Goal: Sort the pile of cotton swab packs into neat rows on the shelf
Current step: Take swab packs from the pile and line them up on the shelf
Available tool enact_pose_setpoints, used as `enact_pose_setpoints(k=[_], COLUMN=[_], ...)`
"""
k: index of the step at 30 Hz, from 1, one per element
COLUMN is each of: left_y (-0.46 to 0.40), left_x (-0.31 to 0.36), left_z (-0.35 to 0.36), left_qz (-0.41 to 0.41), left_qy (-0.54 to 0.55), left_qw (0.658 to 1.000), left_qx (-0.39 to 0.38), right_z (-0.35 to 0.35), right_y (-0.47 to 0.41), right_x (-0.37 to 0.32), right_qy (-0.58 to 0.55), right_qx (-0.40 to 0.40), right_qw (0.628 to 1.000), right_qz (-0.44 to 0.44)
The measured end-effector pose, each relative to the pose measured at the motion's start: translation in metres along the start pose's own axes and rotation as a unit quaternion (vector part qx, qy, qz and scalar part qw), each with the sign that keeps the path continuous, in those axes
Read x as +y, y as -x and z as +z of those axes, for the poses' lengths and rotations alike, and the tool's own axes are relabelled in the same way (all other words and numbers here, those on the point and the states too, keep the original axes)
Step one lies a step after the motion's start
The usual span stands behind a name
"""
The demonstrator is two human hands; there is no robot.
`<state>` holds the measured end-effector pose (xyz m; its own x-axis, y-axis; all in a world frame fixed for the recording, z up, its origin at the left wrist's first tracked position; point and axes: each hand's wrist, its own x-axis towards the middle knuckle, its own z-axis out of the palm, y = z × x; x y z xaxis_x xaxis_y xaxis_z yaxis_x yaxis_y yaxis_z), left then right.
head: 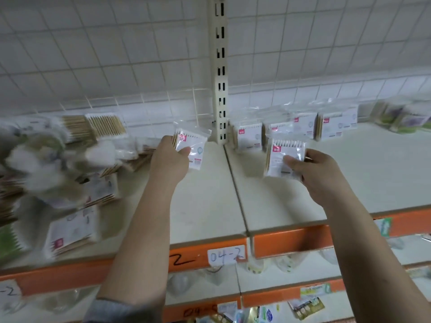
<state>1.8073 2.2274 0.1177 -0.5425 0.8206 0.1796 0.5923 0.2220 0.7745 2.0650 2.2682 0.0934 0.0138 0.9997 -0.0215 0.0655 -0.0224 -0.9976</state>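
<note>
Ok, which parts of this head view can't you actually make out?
- Loose pile of clear-bagged wooden cotton swab packs, head view: motion-blurred, cut by left edge; count unclear.
- Print on white-card pack in left hand: too small.
- Pack in right hand: thumb hides its middle.

Pile (pixel 58 164): left of frame, a loose blurred heap of clear swab packs with wooden sticks and white labels, lying flat and tilted at mixed angles.
Held pack, left (pixel 191 148): centre of frame, clear bag, white card with a pink mark, upright, slightly tilted, above the shelf (pixel 210 206).
Held pack, right (pixel 283 158): right of centre, same kind, upright, in front of the row.
Row (pixel 296 130): upper right, packs standing side by side at the shelf's back.
</note>
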Motion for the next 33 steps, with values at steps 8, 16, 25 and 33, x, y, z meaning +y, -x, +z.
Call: enact_pose_setpoints(k=[8,16,25,33], left_y=[0.052,0.087,0.077,0.068], left_x=[0.052,0.090,0.104,0.098], left_z=[0.079,0.112,0.115,0.115], left_qz=[-0.072,-0.103,-0.100,-0.113], left_qy=[0.034,0.020,0.000,0.019], left_qw=[0.996,0.990,0.989,0.988], left_qx=[0.048,0.097,0.113,0.101], right_z=[-0.098,-0.132,-0.097,-0.079], right_y=[-0.056,-0.107,-0.138,-0.151], right_x=[-0.002,-0.001,-0.010,0.008], right_qy=[0.054,0.070,0.107,0.176], right_qx=[-0.070,-0.097,-0.045,0.002], right_qw=[0.996,0.992,0.990,0.981], right_qz=[-0.021,-0.028,-0.080,-0.087])
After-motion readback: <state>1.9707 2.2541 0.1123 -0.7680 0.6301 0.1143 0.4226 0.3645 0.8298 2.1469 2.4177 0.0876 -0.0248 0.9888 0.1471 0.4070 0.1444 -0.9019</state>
